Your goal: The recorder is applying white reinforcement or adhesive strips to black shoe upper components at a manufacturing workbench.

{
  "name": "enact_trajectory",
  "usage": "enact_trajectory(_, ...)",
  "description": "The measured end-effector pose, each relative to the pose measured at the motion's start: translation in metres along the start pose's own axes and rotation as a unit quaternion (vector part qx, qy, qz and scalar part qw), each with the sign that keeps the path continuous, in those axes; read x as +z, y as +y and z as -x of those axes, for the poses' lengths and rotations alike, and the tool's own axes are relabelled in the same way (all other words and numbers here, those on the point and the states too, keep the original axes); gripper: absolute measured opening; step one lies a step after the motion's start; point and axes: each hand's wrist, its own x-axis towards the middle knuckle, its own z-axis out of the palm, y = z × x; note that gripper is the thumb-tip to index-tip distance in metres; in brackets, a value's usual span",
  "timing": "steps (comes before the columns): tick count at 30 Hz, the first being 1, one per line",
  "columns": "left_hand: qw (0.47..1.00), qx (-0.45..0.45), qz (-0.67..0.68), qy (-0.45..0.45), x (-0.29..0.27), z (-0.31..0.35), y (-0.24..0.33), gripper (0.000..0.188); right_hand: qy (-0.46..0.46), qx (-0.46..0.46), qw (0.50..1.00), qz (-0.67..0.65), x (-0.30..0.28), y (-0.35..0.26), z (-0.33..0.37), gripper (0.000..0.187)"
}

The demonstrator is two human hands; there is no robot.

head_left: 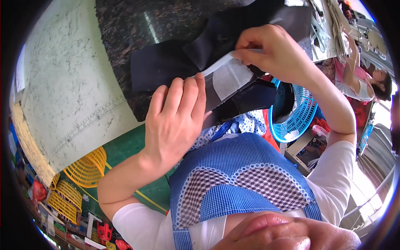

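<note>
My left hand (175, 118) holds the near end of a dark fabric piece (166, 64) with a white lining strip (228, 75) on it, fingers curled over its edge. My right hand (271, 50) pinches the far end of that white strip between thumb and fingers. The fabric lies over the edge of a dark speckled stone tabletop (125, 25). Below it my blue checked apron (233, 175) fills the lower middle of the view.
A blue plastic basket (296, 116) stands to my right, below the table edge. Yellow baskets (83, 171) sit on the green floor at lower left. A pale worktable (62, 83) lies to the left. Another person (366, 79) works at the far right.
</note>
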Motion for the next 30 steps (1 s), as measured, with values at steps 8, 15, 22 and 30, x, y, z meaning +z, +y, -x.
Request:
enact_trajectory(8, 0.974, 0.074, -0.146, -0.159, -0.015, -0.061, 0.047, 0.055, 0.059, -0.053, 0.976, 0.202, -0.027, 0.021, 0.005, 0.032)
enact_trajectory(15, 0.951, 0.177, -0.199, -0.156, -0.025, -0.094, 0.031, 0.032, 0.127, -0.049, 0.967, 0.214, -0.018, 0.051, 0.009, 0.027)
enact_trajectory(22, 0.96, 0.156, -0.192, -0.129, -0.01, -0.086, 0.026, 0.042, 0.157, -0.016, 0.979, -0.128, 0.001, 0.088, 0.029, 0.019)
enact_trajectory(30, 0.988, 0.084, -0.095, -0.086, 0.006, -0.12, 0.032, 0.085, 0.217, 0.007, 0.976, -0.01, -0.009, 0.085, 0.021, 0.027)
